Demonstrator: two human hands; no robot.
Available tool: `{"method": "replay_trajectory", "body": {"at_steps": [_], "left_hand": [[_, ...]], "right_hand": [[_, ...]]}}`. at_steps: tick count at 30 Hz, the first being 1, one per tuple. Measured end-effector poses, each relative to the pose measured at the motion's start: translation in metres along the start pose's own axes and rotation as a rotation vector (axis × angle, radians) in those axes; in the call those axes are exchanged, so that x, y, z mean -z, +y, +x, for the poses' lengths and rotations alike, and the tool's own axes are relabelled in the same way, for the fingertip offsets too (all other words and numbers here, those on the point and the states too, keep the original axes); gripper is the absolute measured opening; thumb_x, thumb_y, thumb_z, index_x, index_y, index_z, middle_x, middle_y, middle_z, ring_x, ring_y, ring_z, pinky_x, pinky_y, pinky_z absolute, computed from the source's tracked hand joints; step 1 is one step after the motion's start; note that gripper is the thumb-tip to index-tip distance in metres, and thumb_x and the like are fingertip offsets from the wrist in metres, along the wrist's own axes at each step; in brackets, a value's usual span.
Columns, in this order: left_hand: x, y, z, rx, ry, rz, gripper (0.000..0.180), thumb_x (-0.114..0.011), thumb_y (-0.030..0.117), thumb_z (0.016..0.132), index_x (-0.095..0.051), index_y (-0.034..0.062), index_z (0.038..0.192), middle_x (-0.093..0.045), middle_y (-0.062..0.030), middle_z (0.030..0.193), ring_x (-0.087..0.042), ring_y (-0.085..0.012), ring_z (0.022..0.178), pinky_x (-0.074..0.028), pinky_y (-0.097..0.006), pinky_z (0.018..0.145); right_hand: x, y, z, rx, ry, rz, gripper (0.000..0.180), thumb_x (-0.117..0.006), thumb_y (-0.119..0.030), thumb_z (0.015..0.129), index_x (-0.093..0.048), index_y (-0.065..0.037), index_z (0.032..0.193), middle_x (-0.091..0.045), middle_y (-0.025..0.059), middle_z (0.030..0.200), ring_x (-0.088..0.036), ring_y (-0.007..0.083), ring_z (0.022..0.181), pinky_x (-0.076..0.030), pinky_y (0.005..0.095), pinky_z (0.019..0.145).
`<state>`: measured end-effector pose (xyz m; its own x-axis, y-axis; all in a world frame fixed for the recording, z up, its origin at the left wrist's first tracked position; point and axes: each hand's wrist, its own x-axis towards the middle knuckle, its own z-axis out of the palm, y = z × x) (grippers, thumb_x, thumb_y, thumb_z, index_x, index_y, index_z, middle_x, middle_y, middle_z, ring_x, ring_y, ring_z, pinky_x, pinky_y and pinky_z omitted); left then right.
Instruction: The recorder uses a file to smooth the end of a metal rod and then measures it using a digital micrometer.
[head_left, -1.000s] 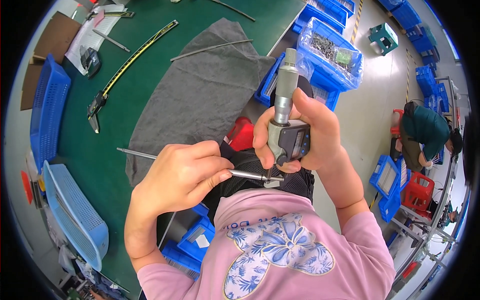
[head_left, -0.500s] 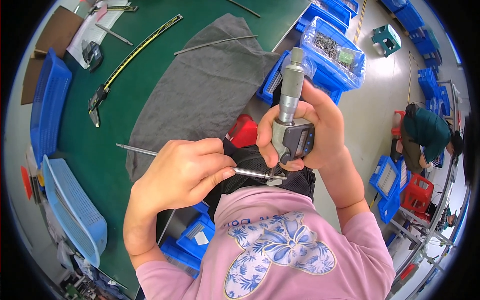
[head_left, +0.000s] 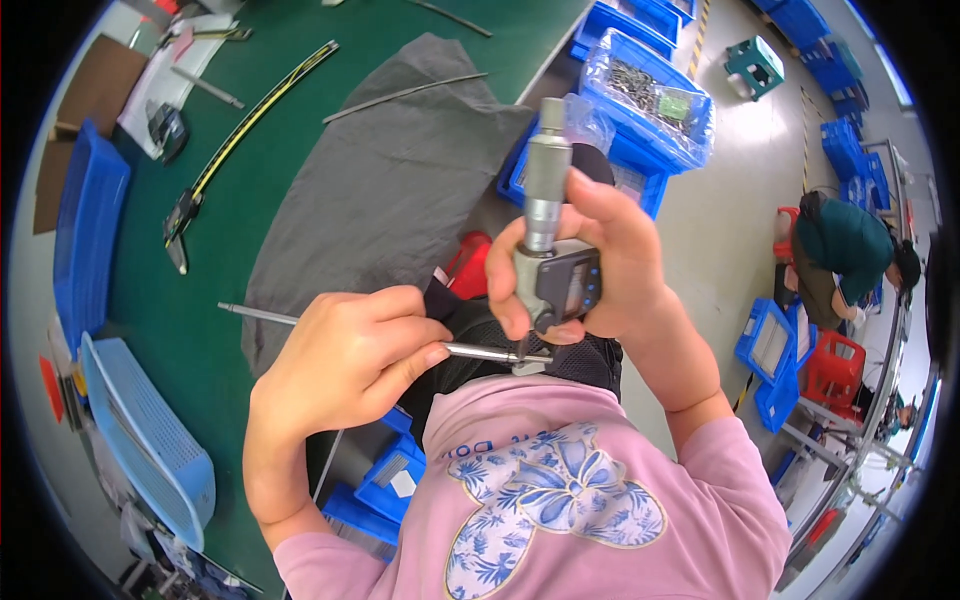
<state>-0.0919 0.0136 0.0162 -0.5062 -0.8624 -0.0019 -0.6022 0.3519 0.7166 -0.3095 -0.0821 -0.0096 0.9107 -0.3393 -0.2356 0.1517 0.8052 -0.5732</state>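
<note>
Left hand (head_left: 350, 355) fingers curled and pressed together, pinching a thin metal rod (head_left: 300, 322) near its middle; rod runs roughly level, left end poking out over the grey cloth (head_left: 390, 190), right end reaching into the measuring gap of a digital micrometer (head_left: 550, 250); right hand (head_left: 610, 260) wrapped around the micrometer body, thumb on the near side, fingers closed behind it, thimble pointing up and away; both hands held close above the lap, over the pink shirt (head_left: 560, 490); grey cloth spread on the green table (head_left: 250, 230), a second thin rod (head_left: 405, 92) lying across its far edge; long caliper (head_left: 250, 125) on the table left of the cloth; blue baskets (head_left: 140, 440) at the table's left edge; blue bin (head_left: 650, 100) of small metal parts under clear plastic beyond the right hand; another person (head_left: 845, 250) crouched on the floor far right, well apart.
</note>
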Motion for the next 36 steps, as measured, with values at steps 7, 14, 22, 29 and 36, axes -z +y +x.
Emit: {"method": "replay_trajectory", "body": {"at_steps": [7, 14, 22, 29, 36], "left_hand": [[0.002, 0.004, 0.000, 0.054, 0.028, 0.033, 0.017, -0.072, 0.019, 0.072, -0.067, 0.0055, 0.082, -0.053, -0.0045, 0.068, -0.054, -0.0237, 0.053, -0.041, -0.034, 0.047], [0.001, 0.000, -0.001, 0.048, 0.045, 0.057, 0.018, -0.074, 0.018, 0.070, -0.068, 0.0054, 0.081, -0.053, -0.0043, 0.068, -0.055, -0.0221, 0.052, -0.041, -0.033, 0.046], [0.004, 0.001, 0.000, 0.000, 0.067, 0.038, 0.016, -0.074, 0.017, 0.071, -0.068, 0.0060, 0.081, -0.053, -0.0041, 0.067, -0.053, -0.0220, 0.051, -0.041, -0.033, 0.045], [0.002, -0.002, -0.004, -0.018, 0.063, 0.019, 0.021, -0.073, 0.021, 0.073, -0.070, 0.0047, 0.086, -0.050, -0.0038, 0.066, -0.051, -0.0187, 0.052, -0.038, -0.031, 0.046], [0.002, -0.003, -0.004, -0.025, 0.060, 0.033, 0.021, -0.074, 0.021, 0.073, -0.070, 0.0051, 0.086, -0.051, -0.0039, 0.066, -0.051, -0.0193, 0.052, -0.039, -0.031, 0.046]], "right_hand": [[-0.003, 0.003, 0.002, 0.010, 0.081, -0.054, 0.078, -0.028, -0.062, 0.088, -0.061, 0.009, 0.091, -0.063, 0.0235, 0.075, -0.051, 0.0178, 0.043, -0.038, 0.0227, 0.035], [-0.004, 0.005, 0.004, 0.009, 0.074, -0.066, 0.078, -0.029, -0.063, 0.089, -0.062, 0.008, 0.093, -0.063, 0.0206, 0.075, -0.048, 0.0154, 0.039, -0.038, 0.0222, 0.036], [-0.007, 0.005, 0.002, -0.002, 0.103, 0.056, 0.074, -0.030, -0.061, 0.091, -0.062, 0.006, 0.090, -0.063, 0.0173, 0.071, -0.046, 0.0164, 0.037, -0.038, 0.0247, 0.037], [-0.005, 0.006, 0.001, 0.030, 0.046, 0.063, 0.070, -0.029, -0.054, 0.091, -0.061, 0.009, 0.091, -0.063, 0.0202, 0.072, -0.048, 0.0175, 0.037, -0.039, 0.0245, 0.037], [-0.008, 0.006, 0.001, 0.046, 0.020, 0.096, 0.068, -0.032, -0.053, 0.091, -0.062, 0.008, 0.091, -0.063, 0.0202, 0.071, -0.048, 0.0171, 0.037, -0.039, 0.0242, 0.036]]}}
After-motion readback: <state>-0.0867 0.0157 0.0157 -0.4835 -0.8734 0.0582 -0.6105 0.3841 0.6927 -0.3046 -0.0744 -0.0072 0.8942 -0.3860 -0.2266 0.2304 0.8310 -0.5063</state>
